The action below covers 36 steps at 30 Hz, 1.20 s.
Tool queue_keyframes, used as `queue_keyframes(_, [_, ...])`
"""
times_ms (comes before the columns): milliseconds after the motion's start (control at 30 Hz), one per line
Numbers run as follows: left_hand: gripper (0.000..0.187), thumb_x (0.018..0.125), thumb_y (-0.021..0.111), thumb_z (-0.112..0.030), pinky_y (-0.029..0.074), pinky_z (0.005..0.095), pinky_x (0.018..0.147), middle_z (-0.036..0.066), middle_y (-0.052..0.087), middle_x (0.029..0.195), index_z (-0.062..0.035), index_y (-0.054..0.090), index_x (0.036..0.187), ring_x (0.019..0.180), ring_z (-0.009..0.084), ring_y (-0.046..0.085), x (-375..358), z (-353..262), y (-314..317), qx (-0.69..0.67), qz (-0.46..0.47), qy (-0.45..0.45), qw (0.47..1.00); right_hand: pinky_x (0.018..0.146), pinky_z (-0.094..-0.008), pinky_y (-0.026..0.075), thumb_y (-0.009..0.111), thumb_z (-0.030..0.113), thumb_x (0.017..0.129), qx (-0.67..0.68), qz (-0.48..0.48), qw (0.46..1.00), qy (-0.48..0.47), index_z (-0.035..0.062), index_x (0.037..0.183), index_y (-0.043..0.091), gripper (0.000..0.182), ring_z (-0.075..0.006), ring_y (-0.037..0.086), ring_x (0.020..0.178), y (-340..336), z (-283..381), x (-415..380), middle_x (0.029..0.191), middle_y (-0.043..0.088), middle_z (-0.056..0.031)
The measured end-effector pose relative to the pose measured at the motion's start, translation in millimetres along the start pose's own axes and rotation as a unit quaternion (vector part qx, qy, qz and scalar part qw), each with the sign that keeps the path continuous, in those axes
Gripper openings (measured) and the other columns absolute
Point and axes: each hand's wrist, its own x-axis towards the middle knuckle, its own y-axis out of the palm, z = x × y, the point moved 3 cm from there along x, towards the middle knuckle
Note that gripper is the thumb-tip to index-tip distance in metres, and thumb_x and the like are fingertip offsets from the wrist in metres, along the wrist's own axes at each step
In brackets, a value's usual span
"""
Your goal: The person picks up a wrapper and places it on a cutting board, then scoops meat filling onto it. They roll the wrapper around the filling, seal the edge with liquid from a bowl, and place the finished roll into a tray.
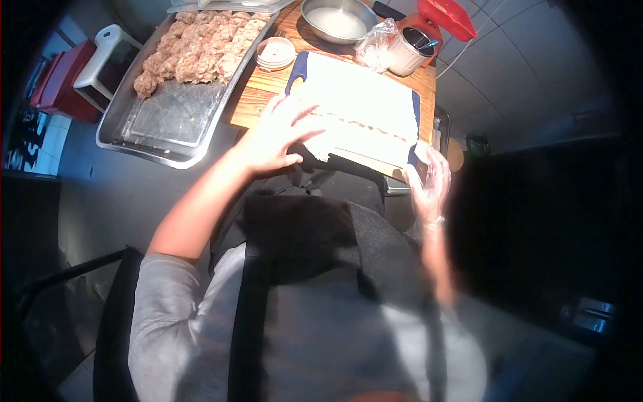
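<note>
A white cutting board (pixel 362 84) with dark blue ends lies on the wooden table in front of me. Across its bright, overexposed surface runs a thin line of reddish filling (pixel 365 125), apparently on a pale sheet whose outline I cannot make out. My left hand (pixel 281 134) rests over the board's left part, fingers spread and near one end of that line. A pale flap (pixel 320 145) hangs over the near edge beside it. At the board's near right corner is my right hand (pixel 432 179), in a clear plastic glove, with thumb and fingers curved but apart.
At left, a metal tray (pixel 181 120) holds several meat mixture lumps (pixel 201 50). A round lidded container (pixel 275 53), a bowl of whitish liquid (pixel 338 21), a crumpled plastic bag (pixel 377 45), a white tub (pixel 406 57) and a red scale (pixel 445 19) surround the board.
</note>
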Motion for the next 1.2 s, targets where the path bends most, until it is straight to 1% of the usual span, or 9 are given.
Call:
queue_keyframes(33, [0.048,0.078,0.077,-0.022,0.030,0.0517,0.113,0.009,0.053,0.138,-0.0152,0.063,0.124,0.134,0.0290,0.044,-3.5,-6.3,4.0,0.023,-0.022,0.019,0.999,0.102,-0.0448,0.043,0.082,0.020,0.076,0.062,-0.027,0.998,0.000,0.0060,0.125,0.061,0.055,-0.0327,0.055,0.119,9.0,-7.3,-10.7,0.123,0.060,-0.0143])
queue_keyframes(200, [0.022,0.075,0.074,-0.010,0.041,0.0468,0.093,0.007,0.065,0.107,-0.0083,0.065,0.095,0.111,0.0274,0.057,14.5,-12.0,-0.4,0.017,-0.096,0.071,0.993,0.102,-0.0486,0.043,0.084,0.028,0.073,-0.071,-0.028,0.995,-0.068,0.0067,0.122,0.060,0.059,-0.0356,0.054,0.118,22.4,20.8,-11.5,0.124,0.058,-0.0162])
queue_keyframes(400, [0.014,0.077,0.073,-0.014,0.041,0.0448,0.088,0.008,0.060,0.084,-0.0081,0.061,0.082,0.092,0.0282,0.057,66.7,8.4,-10.2,-0.030,-0.202,-0.029,0.979,0.099,-0.0506,0.043,0.081,0.031,0.070,-0.121,-0.052,0.988,-0.077,0.0078,0.109,0.068,0.047,-0.0378,0.055,0.116,43.5,23.7,28.6,0.119,0.061,-0.0147])
queue_keyframes(633, [0.022,0.079,0.073,-0.021,0.041,0.0488,0.092,0.010,0.059,0.095,-0.0092,0.063,0.094,0.103,0.0301,0.054,94.1,49.5,20.3,0.089,-0.167,-0.139,0.972,0.096,-0.0435,0.044,0.077,0.020,0.072,-0.190,-0.040,0.981,-0.006,0.0084,0.097,0.071,0.028,-0.0342,0.059,0.106,54.9,-20.4,89.6,0.108,0.066,-0.0153])
queue_keyframes(800, [0.023,0.079,0.073,-0.021,0.043,0.0486,0.092,0.012,0.060,0.099,-0.0089,0.064,0.097,0.103,0.0303,0.055,100.5,41.9,7.4,0.121,-0.201,-0.185,0.954,0.089,-0.0445,0.047,0.074,0.010,0.071,-0.088,-0.044,0.994,-0.041,0.0062,0.092,0.067,0.023,-0.0337,0.059,0.101,53.2,-27.4,101.8,0.105,0.063,-0.0152])
queue_keyframes(867, [0.027,0.078,0.074,-0.023,0.045,0.0465,0.092,0.012,0.061,0.100,-0.0085,0.066,0.099,0.103,0.0303,0.057,101.4,40.1,17.7,0.084,-0.124,-0.129,0.980,0.086,-0.0437,0.048,0.075,0.009,0.070,0.049,0.018,0.996,-0.070,0.0052,0.091,0.067,0.023,-0.0327,0.060,0.099,64.1,-16.0,97.6,0.102,0.063,-0.0164])
queue_keyframes(1000, [0.035,0.075,0.077,-0.026,0.048,0.0434,0.093,0.012,0.062,0.102,-0.0067,0.067,0.102,0.105,0.0308,0.060,102.5,1.2,37.6,-0.024,0.032,-0.046,0.998,0.087,-0.0430,0.049,0.077,0.015,0.072,0.004,0.178,0.980,-0.084,0.0029,0.097,0.067,0.030,-0.0342,0.060,0.097,81.6,26.6,107.4,0.098,0.063,-0.0162])
queue_keyframes(1133, [0.039,0.075,0.075,-0.027,0.048,0.0423,0.095,0.012,0.063,0.106,-0.0050,0.067,0.106,0.109,0.0309,0.060,107.8,-8.4,31.2,0.003,0.095,-0.072,0.993,0.091,-0.0430,0.047,0.076,0.020,0.075,0.022,0.270,0.962,0.034,0.0026,0.104,0.067,0.035,-0.0346,0.060,0.099,83.5,24.6,117.3,0.097,0.063,-0.0156])
queue_keyframes(1200, [0.035,0.077,0.074,-0.026,0.049,0.0418,0.093,0.012,0.063,0.107,-0.0054,0.068,0.104,0.107,0.0303,0.061,100.4,-9.4,30.2,-0.011,0.109,-0.081,0.991,0.090,-0.0423,0.048,0.076,0.019,0.075,-0.003,0.262,0.965,0.010,0.0028,0.104,0.067,0.035,-0.0336,0.060,0.098,83.3,23.4,108.7,0.096,0.063,-0.0154])
